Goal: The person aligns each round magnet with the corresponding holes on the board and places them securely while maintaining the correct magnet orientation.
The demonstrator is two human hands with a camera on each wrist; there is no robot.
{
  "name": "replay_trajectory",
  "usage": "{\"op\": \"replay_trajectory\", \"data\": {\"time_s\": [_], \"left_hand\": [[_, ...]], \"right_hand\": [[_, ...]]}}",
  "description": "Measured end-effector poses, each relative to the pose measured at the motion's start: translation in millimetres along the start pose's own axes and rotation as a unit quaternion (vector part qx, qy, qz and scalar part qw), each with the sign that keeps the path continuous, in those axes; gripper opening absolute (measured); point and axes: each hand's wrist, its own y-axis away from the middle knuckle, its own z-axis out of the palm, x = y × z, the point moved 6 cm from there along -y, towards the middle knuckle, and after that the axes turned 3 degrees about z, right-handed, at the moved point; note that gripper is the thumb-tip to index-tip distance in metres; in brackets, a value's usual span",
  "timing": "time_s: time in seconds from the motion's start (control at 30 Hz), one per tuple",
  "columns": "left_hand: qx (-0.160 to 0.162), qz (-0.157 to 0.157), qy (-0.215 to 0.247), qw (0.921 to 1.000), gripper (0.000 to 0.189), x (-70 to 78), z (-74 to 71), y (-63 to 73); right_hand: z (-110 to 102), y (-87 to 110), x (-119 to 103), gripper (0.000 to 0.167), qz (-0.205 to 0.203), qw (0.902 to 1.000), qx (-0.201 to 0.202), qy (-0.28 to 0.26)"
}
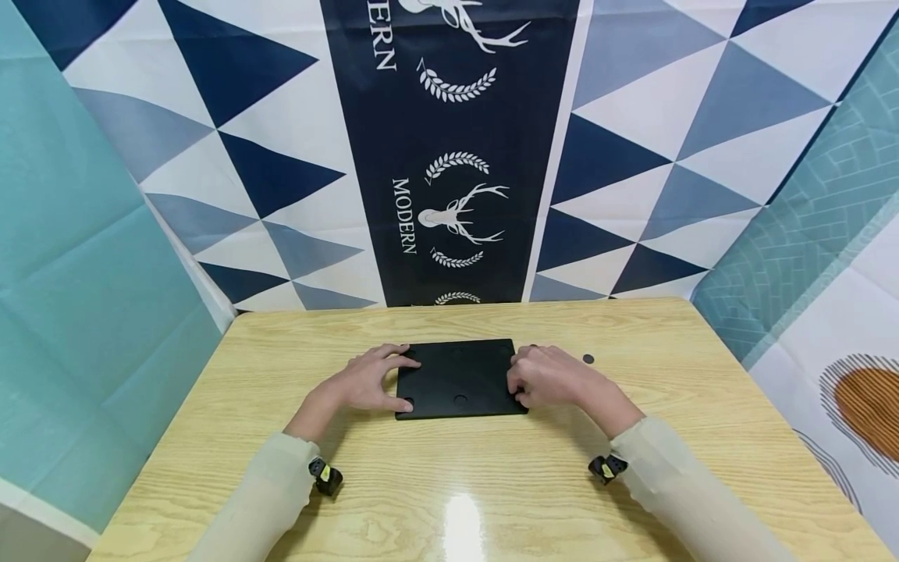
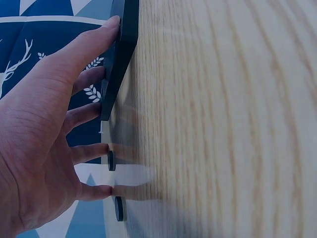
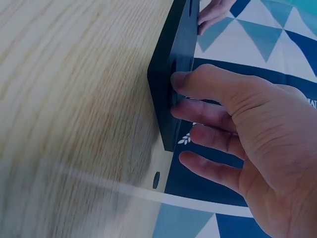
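A flat black rectangular panel (image 1: pixel 456 378) with shallow round recesses lies on the table. My left hand (image 1: pixel 368 380) spreads over its left end, thumb on the near corner and a finger on the top face. Two small black discs (image 2: pixel 119 208) show by the ring and little fingers in the left wrist view. At the panel's near right corner, the thumb and index finger of my right hand (image 1: pixel 551 376) pinch what looks like a small black disc, mostly hidden by the fingertips. The other right fingers (image 3: pixel 208 168) curl loosely beside the panel.
One loose black disc (image 1: pixel 588 359) lies on the wooden table (image 1: pixel 393 484) right of the panel. Another dark disc (image 1: pixel 534 345) peeks out behind the right hand. A patterned cloth (image 1: pixel 449 156) hangs behind the table's far edge.
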Motion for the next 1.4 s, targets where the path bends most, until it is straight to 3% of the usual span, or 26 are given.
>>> {"op": "replay_trajectory", "data": {"time_s": [0.27, 0.53, 0.67, 0.9, 1.07, 1.4], "left_hand": [[-0.012, -0.025, 0.002, 0.9996, 0.078, 13.1, -6.5, 2.3], [-0.003, -0.016, -0.011, 0.9998, 0.078, 15.7, -6.6, 4.3], [-0.004, -0.013, 0.002, 0.9999, 0.079, 12.2, -5.1, 2.6], [0.024, 0.009, -0.011, 0.9996, 0.084, -19.6, 11.6, -7.6], [0.014, 0.008, -0.001, 0.9999, 0.083, -7.6, 4.7, -4.3], [0.006, 0.007, -0.005, 0.9999, 0.081, -7.6, 4.4, -4.9]], "right_hand": [[1, -0.9, -4, 0.012, -0.011, 0.9999, 0.001, -0.008], [1, -2.6, -6, 0.01, -0.006, 0.9999, -0.003, -0.015], [2, -2.4, -6, 0.01, -0.004, 0.9999, -0.007, -0.014], [1, -2.2, -6, 0.01, -0.002, 0.9998, -0.01, -0.019], [1, -2.8, -6, 0.009, -0.002, 0.9997, -0.014, -0.02], [3, -0.9, -5, 0.009, 0.003, 0.9996, -0.015, -0.023]]}}
